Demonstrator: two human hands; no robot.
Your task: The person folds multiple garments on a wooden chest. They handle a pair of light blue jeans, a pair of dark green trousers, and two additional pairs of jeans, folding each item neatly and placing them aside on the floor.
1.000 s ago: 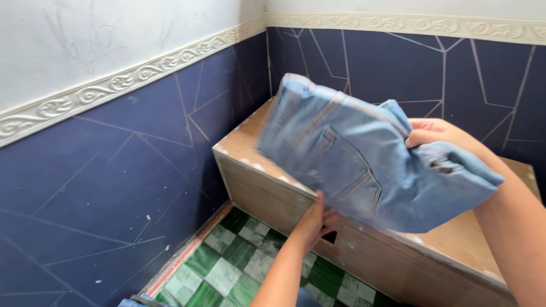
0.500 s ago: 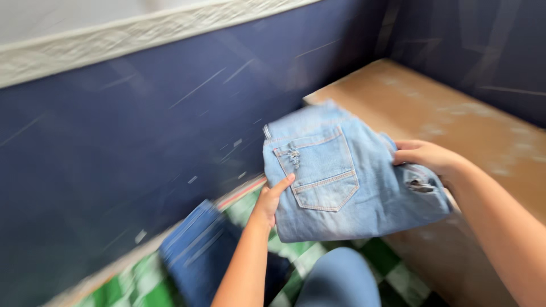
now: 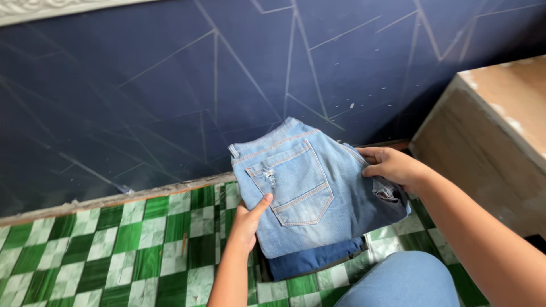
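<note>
Folded light blue jeans [image 3: 310,187] with a back pocket facing up are held low over the floor by both hands. My left hand [image 3: 248,220] grips their left edge, thumb on top beside the pocket. My right hand [image 3: 391,166] grips the right edge near a torn patch. Under the light jeans lies a folded dark blue garment [image 3: 313,260] on the floor, only its near edge showing. Whether the light jeans rest on it I cannot tell.
Green and white checked floor [image 3: 131,250] runs along a dark blue wall [image 3: 170,85] with thin pale lines. A wooden box [image 3: 489,131] stands at the right. My knee in blue trousers [image 3: 401,281] is at the bottom.
The light jeans came off the wooden box and down to the left, toward the floor by the wall. Both hands kept hold; the view swung left and down.
</note>
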